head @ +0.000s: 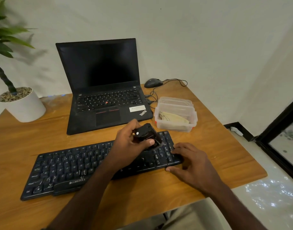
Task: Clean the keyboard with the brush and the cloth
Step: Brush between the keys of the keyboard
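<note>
Head view: on my bench (pixel 159 188) the keyboard (pixel 72 166) lies in front of the laptop (pixel 102 83), with a tub (pixel 175 125) just beside its far right corner. The cloth (pixel 174 117) sits in that tub, untouched, so I judge wiping is left to do. My right hand (pixel 190 163) steadies the keyboard's right end, fingers on the keys, thumb at the near edge. My left hand (pixel 130 141) grips the brush (pixel 147 135) over the numpad; brushing seems underway.
</note>
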A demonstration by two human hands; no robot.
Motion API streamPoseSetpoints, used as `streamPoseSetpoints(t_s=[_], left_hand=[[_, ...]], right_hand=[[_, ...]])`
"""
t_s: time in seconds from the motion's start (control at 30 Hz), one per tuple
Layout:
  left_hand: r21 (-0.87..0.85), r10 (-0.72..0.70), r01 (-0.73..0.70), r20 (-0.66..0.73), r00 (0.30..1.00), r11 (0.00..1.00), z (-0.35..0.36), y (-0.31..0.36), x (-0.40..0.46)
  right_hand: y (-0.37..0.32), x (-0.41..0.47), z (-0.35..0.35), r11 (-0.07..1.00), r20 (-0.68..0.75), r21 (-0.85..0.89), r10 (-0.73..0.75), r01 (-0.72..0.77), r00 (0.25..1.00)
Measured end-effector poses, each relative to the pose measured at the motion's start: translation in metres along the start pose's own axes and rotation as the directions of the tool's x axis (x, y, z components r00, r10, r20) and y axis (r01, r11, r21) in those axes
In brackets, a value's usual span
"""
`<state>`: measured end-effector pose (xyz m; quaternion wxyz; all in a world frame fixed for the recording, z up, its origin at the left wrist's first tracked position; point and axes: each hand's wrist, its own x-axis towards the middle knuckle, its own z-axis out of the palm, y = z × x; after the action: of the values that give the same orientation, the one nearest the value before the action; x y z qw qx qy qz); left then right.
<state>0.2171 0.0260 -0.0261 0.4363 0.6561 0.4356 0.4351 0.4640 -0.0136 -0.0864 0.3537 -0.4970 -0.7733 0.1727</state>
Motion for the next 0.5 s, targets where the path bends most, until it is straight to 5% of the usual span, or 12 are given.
streamPoseSetpoints(t_s=[0.17, 0.33, 0.5], left_hand=[[0.061, -0.077, 0.069, 0.157, 0.985, 0.996, 0.007, 0.003, 0.005], [0.028, 0.049, -0.051, 0.072, 0.996, 0.998, 0.036, 0.002, 0.009], [0.003, -0.053, 0.053, 0.003, 0.999, 0.999, 0.000, -0.001, 0.001]], right_hand=[[0.002, -0.001, 0.002, 0.999, -0.039, 0.030, 0.012, -0.011, 0.999], [0.003, -0.004, 0.000, 0.999, -0.052, 0.040, 0.014, -0.012, 0.999], [0.002, -0.005, 0.007, 0.999, -0.040, 0.043, -0.026, 0.027, 0.999]])
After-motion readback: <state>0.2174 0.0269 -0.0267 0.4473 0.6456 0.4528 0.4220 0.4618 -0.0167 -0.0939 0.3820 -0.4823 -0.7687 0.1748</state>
